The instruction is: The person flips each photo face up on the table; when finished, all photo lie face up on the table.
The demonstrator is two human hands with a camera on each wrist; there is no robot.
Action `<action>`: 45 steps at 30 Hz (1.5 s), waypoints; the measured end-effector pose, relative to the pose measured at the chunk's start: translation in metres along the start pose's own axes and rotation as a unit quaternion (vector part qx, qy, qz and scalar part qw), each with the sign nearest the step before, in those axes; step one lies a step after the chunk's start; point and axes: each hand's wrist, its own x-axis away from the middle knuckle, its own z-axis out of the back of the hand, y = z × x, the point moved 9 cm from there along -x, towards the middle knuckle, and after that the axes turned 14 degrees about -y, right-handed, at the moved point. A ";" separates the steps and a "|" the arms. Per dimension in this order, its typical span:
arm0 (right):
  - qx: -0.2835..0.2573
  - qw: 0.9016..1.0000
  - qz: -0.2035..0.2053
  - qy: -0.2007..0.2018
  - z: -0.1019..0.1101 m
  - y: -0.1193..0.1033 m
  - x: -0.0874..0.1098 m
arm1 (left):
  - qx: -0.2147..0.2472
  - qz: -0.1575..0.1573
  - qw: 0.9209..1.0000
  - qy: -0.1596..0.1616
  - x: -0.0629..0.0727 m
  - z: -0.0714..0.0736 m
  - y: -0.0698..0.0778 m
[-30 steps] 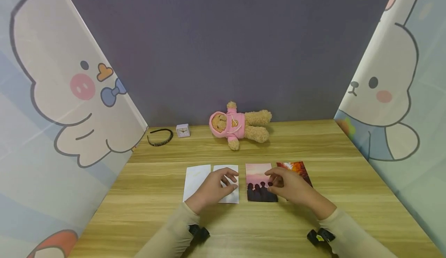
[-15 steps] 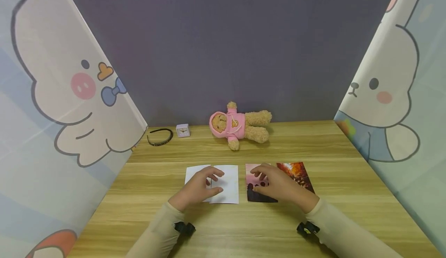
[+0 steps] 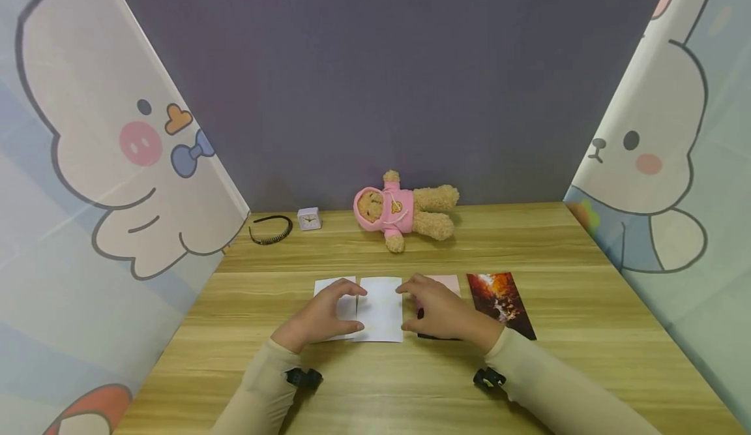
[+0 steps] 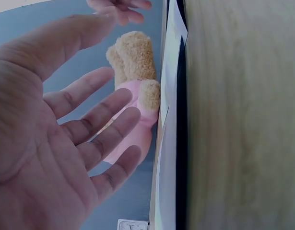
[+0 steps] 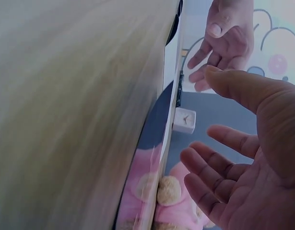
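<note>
Four flat cards would be too exact to count from one side, so several cards lie in a row on the table. My left hand (image 3: 321, 316) hovers above the leftmost white card (image 3: 330, 284), fingers loosely bent and apart from the thumb, holding nothing. Beside it lies another white card (image 3: 381, 311), between my two hands. Over the card with a pink picture (image 3: 449, 282) is my right hand (image 3: 442, 312), its fingers also spread and holding nothing; it hides much of that card. A card with a red and orange picture (image 3: 500, 301) lies at the right end.
Toward the back wall lies a teddy bear (image 3: 405, 212) in a pink hoodie. Left of it are a small white clock (image 3: 309, 219) and a black headband (image 3: 272, 231). Cartoon-printed panels (image 3: 645, 161) flank the wooden table (image 3: 375, 389).
Both hands have moved left. My left hand has gone from the second white card to the leftmost one; my right hand has uncovered the red and orange card.
</note>
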 end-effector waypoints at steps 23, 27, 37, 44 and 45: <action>0.082 0.995 -0.030 -0.051 -0.026 -0.018 -0.033 | -0.076 0.036 0.996 -0.030 -0.004 -0.012 -0.007; 0.078 0.995 -0.030 -0.060 -0.029 -0.019 -0.034 | -0.086 0.033 0.995 -0.036 -0.004 -0.015 -0.005; 0.085 0.993 -0.023 -0.080 -0.033 -0.023 -0.033 | -0.100 0.045 0.992 -0.063 -0.006 -0.019 -0.004; 0.090 0.993 -0.013 -0.082 -0.032 -0.023 -0.034 | -0.105 0.042 0.991 -0.067 -0.009 -0.020 -0.004; 0.090 0.993 -0.012 -0.082 -0.032 -0.023 -0.033 | -0.105 0.041 0.991 -0.068 -0.010 -0.021 -0.004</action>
